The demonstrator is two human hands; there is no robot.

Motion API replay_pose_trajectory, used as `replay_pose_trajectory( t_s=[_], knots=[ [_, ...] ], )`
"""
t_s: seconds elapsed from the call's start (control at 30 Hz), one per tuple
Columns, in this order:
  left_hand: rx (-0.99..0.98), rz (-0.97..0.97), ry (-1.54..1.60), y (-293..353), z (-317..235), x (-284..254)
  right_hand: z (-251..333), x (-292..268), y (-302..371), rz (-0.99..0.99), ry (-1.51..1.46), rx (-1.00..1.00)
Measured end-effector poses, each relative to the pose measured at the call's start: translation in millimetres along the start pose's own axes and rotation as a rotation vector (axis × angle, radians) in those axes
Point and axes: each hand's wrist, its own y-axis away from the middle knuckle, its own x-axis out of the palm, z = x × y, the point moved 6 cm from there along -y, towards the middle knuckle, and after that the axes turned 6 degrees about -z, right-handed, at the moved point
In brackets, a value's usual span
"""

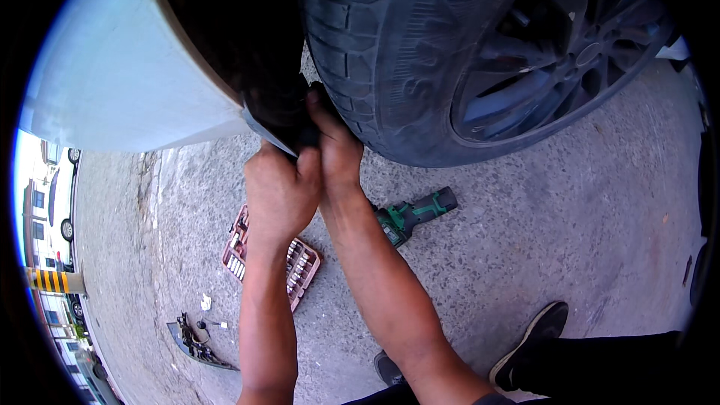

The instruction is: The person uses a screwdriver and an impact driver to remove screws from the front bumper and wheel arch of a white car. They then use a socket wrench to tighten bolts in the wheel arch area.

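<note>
A white car bumper corner [135, 67] comes down from the upper left, next to a black tire [367, 52] on a multi-spoke wheel [570, 60]. In the gap between them hangs dark wheel-arch trim [274, 97]. My left hand [281, 187] is closed at the bumper's lower tip, thumb and fingers pinching its edge. Beside it, touching, my right hand [341, 157] reaches up behind the tip with the fingers bent around something dark. Shadow hides what the right fingers hold.
On the concrete ground [525, 217] lie a green and black cordless power tool [412, 214] and an opened socket set case [304, 270]. A black curved part with wires [196, 345] lies at lower left. My shoe [529, 345] is at lower right; a striped post [52, 280] stands far left.
</note>
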Motion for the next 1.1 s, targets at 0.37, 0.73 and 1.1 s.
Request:
replay_pose_trajectory(
  t_s=[0.37, 0.73, 1.1],
  knots=[
    [-0.013, 0.029, -0.032, -1, 2, -1, 14, 11, 11, 0.062, -0.018, -0.059],
    [-0.005, 0.001, -0.009, -1, 1, -3, 14, 13, 9, -0.038, 0.040, -0.024],
    [-0.018, -0.018, 0.020, 0, 0, -1, 2, 3, 1, 0.044, -0.004, 0.009]
  ],
)
